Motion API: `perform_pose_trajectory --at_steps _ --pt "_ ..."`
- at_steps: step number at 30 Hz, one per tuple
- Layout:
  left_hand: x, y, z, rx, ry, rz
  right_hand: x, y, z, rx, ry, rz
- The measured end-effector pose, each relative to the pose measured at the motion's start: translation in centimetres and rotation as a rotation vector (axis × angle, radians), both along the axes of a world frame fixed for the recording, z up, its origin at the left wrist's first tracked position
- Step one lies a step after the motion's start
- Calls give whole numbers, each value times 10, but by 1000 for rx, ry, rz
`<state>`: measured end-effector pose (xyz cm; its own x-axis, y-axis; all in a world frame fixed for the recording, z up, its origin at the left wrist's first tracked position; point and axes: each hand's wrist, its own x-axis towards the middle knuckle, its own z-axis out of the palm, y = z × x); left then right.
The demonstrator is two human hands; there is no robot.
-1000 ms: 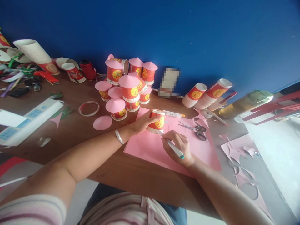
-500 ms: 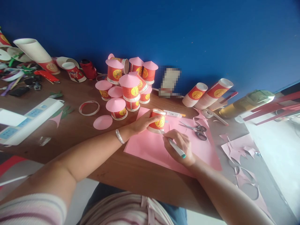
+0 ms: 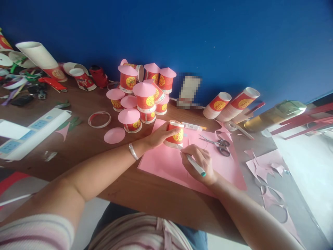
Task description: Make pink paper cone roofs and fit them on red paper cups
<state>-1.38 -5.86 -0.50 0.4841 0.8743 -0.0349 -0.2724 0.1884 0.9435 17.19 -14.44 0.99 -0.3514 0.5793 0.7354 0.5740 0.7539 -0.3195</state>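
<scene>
My left hand [image 3: 161,134] is closed round the side of a red and white paper cup [image 3: 178,136] with a yellow emblem. The cup stands on a pink paper sheet [image 3: 161,163]. A white marker pen [image 3: 195,164] with a green end is gripped in my right hand [image 3: 201,161], its tip at the cup's lower white band; whether it touches is too small to tell. Right of the cup lie scissors [image 3: 218,144] with dark handles and a white tube [image 3: 193,127] with an orange tip.
Several cups with pink cone roofs [image 3: 144,90] stand at the back. A pink disc [image 3: 114,135] and a cut cup ring [image 3: 99,119] lie left. Stacked cups [image 3: 238,104] lean by the blue wall. Paper scraps [image 3: 262,170] lie right; a power strip [image 3: 33,133] sits far left.
Both hands, the cup and the marker hold nearly the same positions. The view has shifted very slightly.
</scene>
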Motion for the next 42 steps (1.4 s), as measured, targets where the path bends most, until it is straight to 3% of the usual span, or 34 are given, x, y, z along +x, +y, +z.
perform_pose_trajectory --at_steps 21,31,42 --pt "-1 1 -2 10 10 -15 -5 -5 6 -107 18 -2" --pt "-1 0 2 21 16 -3 0 -2 2 -9 -7 14" --pt "0 -2 4 16 23 8 -1 -2 3 -28 -15 8"
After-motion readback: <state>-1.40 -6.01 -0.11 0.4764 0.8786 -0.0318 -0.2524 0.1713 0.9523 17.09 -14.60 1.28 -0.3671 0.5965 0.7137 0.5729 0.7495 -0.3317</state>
